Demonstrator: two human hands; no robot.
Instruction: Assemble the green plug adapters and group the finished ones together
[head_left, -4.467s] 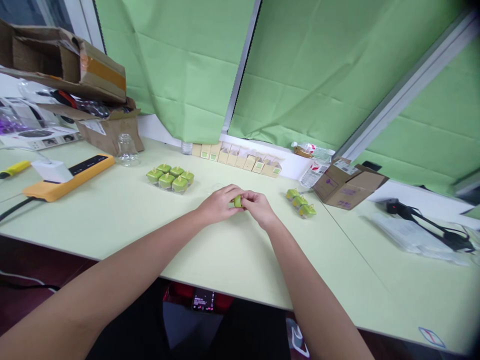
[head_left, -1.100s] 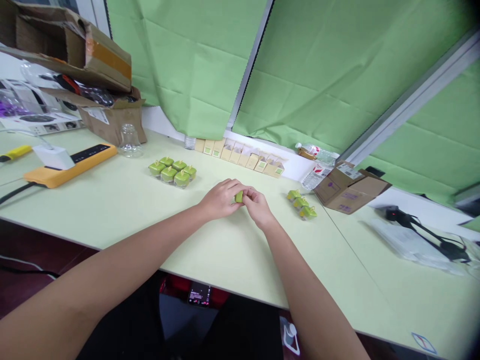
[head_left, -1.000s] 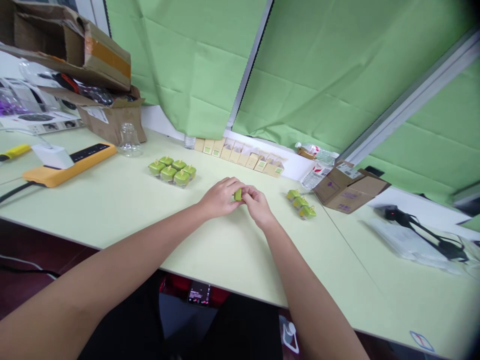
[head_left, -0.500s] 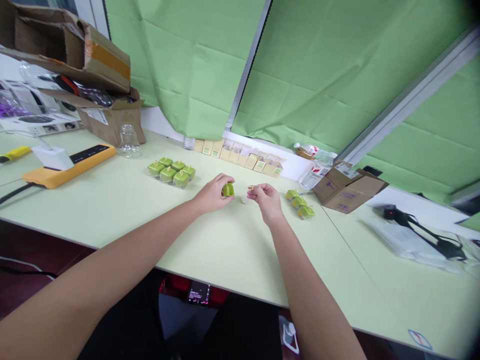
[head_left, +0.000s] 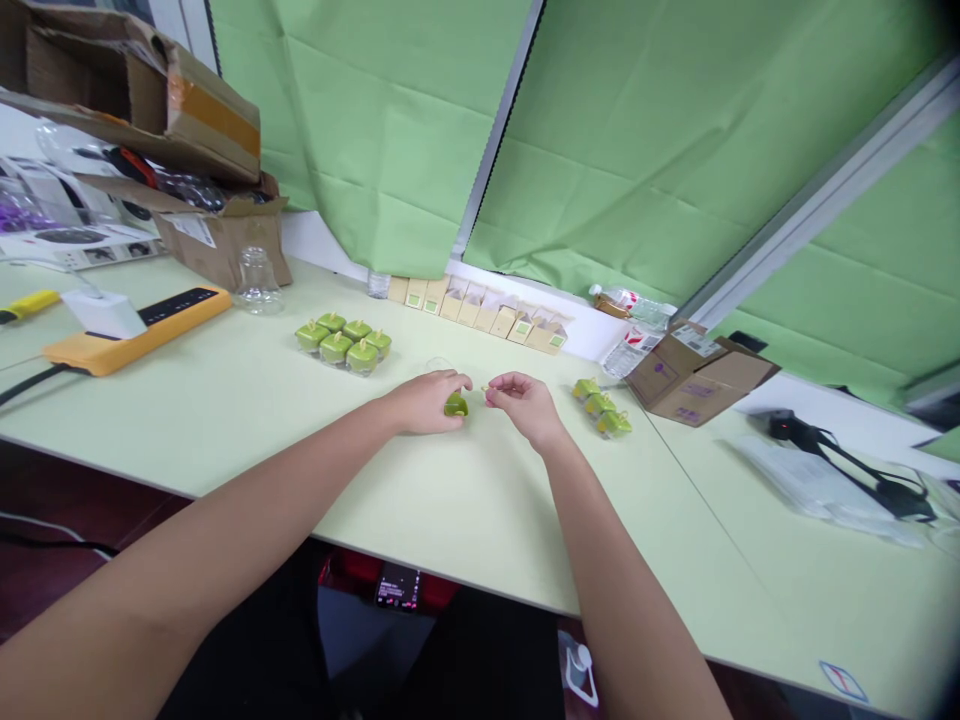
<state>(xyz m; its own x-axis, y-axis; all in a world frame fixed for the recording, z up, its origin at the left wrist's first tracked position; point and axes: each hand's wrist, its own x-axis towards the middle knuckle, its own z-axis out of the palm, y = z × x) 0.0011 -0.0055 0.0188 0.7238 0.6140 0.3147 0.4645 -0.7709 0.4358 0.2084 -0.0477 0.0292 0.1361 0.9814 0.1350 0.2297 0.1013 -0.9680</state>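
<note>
My left hand [head_left: 429, 402] is closed around a small green lid [head_left: 455, 405], held tilted low over the table. My right hand [head_left: 526, 408] pinches a tiny pale-yellow piece [head_left: 486, 390] between thumb and fingertips, a short gap to the right of the lid. What that piece is, I cannot make out. Just behind my left hand lies a clear round plastic thing [head_left: 439, 363], partly hidden. Small clear cups with green lids and yellow loops on top stand in a group [head_left: 345, 343] to the left. Another group of green-lidded cups [head_left: 601, 408] sits right of my right hand.
Small tan boxes [head_left: 480, 310] line the wall. A clear jar [head_left: 258, 283], an orange power strip [head_left: 139, 330] and stacked cardboard boxes [head_left: 217, 240] are at left. Plastic bottles [head_left: 634, 330], a cardboard box [head_left: 697, 375] and a black strap [head_left: 847, 465] lie at right.
My right hand has moved slightly left, bringing its small piece closer to the lid. My left hand and the lid have lowered a little. The clear round thing now shows behind my left hand.
</note>
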